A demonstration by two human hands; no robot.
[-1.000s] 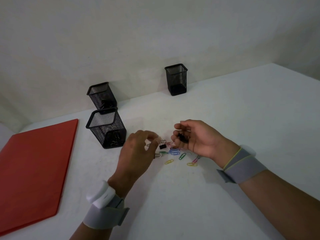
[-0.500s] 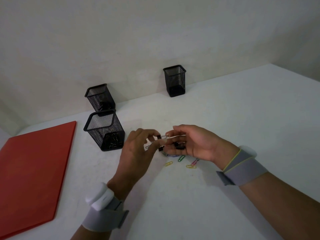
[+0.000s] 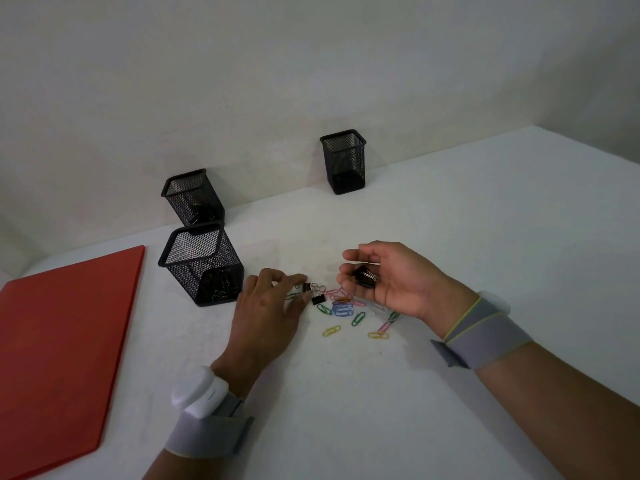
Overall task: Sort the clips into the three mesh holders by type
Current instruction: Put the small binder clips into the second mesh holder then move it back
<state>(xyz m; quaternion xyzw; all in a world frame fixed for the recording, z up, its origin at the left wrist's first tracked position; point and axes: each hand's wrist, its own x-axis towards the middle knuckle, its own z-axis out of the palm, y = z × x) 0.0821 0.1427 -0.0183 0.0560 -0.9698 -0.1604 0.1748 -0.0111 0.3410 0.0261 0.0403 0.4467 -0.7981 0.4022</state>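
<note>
A white table (image 3: pixel 450 220) runs back to a plain pale wall. At its middle lies a loose heap of coloured paper clips (image 3: pixel 343 308), with two small black binder clips (image 3: pixel 317 299) on the heap's left edge. The left hand (image 3: pixel 270 306) rests palm down just left of the heap, thumb and forefinger pinched narrowly on one of those binder clips at table level. The right hand (image 3: pixel 391 278) hovers above the heap's far-right side, palm turned up and inward, fingers curled loosely around a cluster of black binder clips (image 3: pixel 365 276) cupped in the palm. Both wrists wear grey straps; the left one carries a white device (image 3: pixel 199 393). Left of the heap, near the left hand, stands a mesh holder (image 3: pixel 201 261) with silver-handled clips at its bottom. A second holder (image 3: pixel 192 197) stands directly behind that one, against the wall, with dark contents too dim to tell. The third holder (image 3: pixel 344 161) stands well behind the heap, by the wall. A red board (image 3: pixel 62 341) lies flat far left of the heap.
</note>
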